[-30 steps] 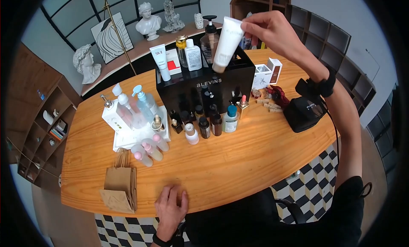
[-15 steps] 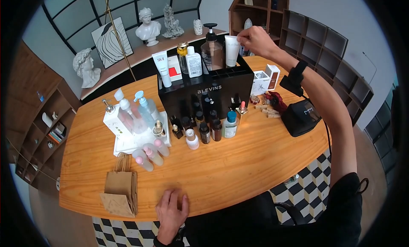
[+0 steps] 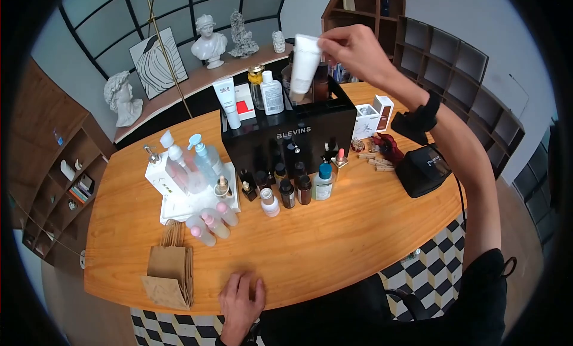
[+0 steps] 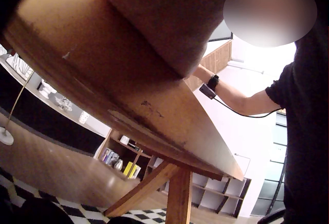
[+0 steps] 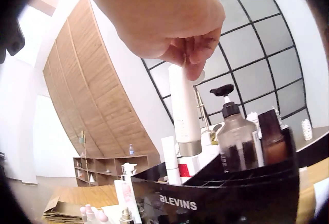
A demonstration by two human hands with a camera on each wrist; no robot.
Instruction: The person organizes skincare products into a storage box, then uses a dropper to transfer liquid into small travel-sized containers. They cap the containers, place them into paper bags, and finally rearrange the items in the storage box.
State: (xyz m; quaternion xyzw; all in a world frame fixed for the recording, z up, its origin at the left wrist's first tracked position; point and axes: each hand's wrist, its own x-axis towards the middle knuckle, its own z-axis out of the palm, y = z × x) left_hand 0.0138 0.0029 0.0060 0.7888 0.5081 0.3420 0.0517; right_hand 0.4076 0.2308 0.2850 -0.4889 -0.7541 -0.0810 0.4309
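Note:
My right hand [image 3: 358,51] pinches a white squeeze tube [image 3: 305,62] by its flat end. The tube hangs cap down over the black BLEVINS box [image 3: 256,144], overlapping the pump bottle [image 5: 236,139] behind it in the head view. In the right wrist view, the tube's metallic-looking cap [image 5: 190,147] shows over the box. Inside the box stand an SK-II tube [image 3: 227,104], a white bottle [image 3: 272,94], a yellow-filled jar [image 3: 255,83] and a dark brown bottle [image 3: 321,83]. My left hand [image 3: 242,304] rests on the table's near edge, holding nothing.
Several small bottles [image 3: 287,194] line the box's front. At left are a white tray [image 3: 179,210] with pump bottles, pink-capped bottles [image 3: 215,224] and paper bags [image 3: 168,268]. Small boxes [image 3: 365,120], clothespins [image 3: 380,163] and a black case [image 3: 422,172] lie right.
My right hand carried the white tube back and right over the box, then up and left toward its middle, uncovering the brown bottle. The left hand stayed on the table.

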